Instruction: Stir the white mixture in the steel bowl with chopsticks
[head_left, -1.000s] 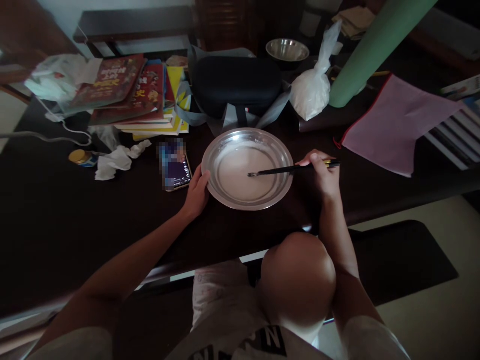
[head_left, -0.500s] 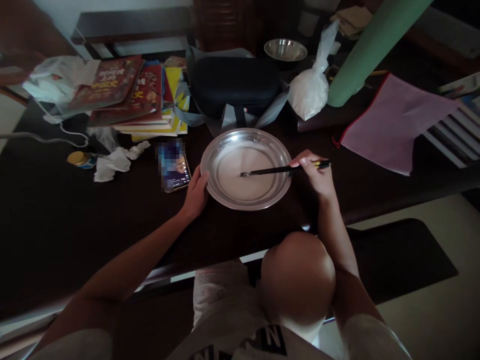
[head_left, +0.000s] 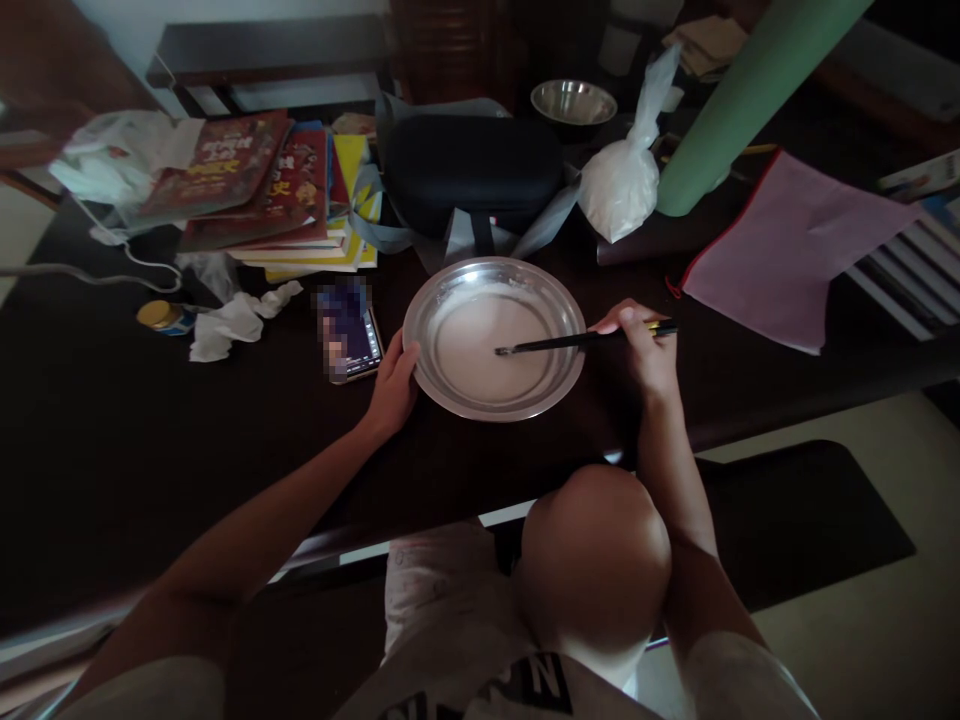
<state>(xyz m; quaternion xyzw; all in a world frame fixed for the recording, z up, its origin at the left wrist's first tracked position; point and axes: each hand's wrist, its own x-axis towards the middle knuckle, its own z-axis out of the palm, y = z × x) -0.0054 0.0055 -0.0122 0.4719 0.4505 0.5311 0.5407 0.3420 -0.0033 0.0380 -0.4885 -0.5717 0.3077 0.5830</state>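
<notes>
A wide metal bowl (head_left: 496,408) sits on the dark table in front of me, with a pale, milky mixture (head_left: 480,345) in it. My left hand (head_left: 394,385) grips the bowl's left rim, thumb on the edge and fingers against the outer side. Pinched in my right hand (head_left: 645,348) are dark chopsticks (head_left: 577,340) with gold-banded ends. They reach over the right rim, their tips in the mixture near the bowl's middle. Left of the bowl, close to my left hand, lies a lit phone (head_left: 352,335).
Behind the bowl are a black case (head_left: 472,165), a knotted bag of white powder (head_left: 619,195) and a second metal bowl (head_left: 574,102). Stacked books (head_left: 255,190), crumpled tissues (head_left: 229,328) and a small jar (head_left: 165,318) lie left. A green post (head_left: 750,105) and pink pouch (head_left: 795,255) stand right.
My right hand has shifted slightly right, drawing the chopstick tips a little rightward through the mixture. My left hand keeps its grip on the bowl. The phone's picture differs.
</notes>
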